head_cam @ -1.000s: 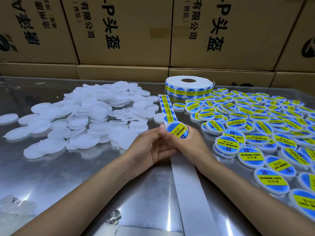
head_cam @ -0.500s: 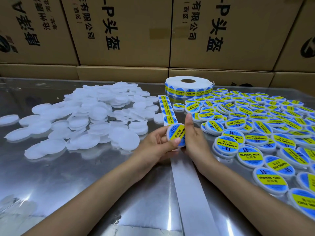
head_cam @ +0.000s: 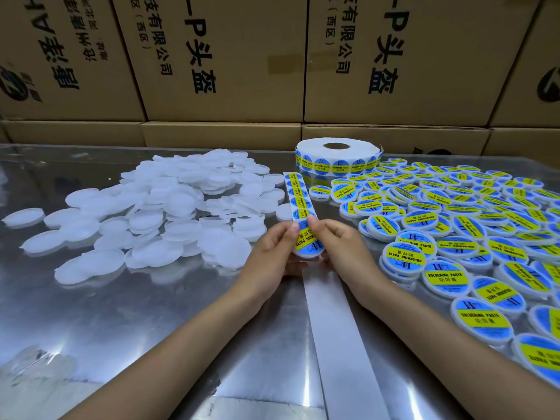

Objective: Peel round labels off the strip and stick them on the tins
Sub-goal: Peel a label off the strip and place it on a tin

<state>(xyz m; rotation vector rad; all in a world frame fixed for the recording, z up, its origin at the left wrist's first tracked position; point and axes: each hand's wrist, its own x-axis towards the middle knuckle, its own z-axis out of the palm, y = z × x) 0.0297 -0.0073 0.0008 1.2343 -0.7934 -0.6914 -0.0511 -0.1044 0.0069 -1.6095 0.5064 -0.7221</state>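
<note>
We see a shiny metal table (head_cam: 127, 313), matt translucent white plastic tins (head_cam: 169, 207), glossy printed labels (head_cam: 448, 277), a matt white paper strip (head_cam: 342, 338), matt cardboard boxes (head_cam: 224, 56).

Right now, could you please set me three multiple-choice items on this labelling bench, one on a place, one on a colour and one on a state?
1. Where do the unlabelled white tins lie?
A. on the person's left
B. on the person's right
C. on top of the cartons

2. What colours are the round labels?
A. red and white
B. blue and yellow
C. green and black

3. What are the left hand and right hand doing?
A. resting flat on the steel table
B. lifting the label roll
C. both holding one labelled tin

Answers: A, the plain pile lies left of the label strip; B, each label has a yellow band on blue; C, both grips close on the tin between them.
</note>
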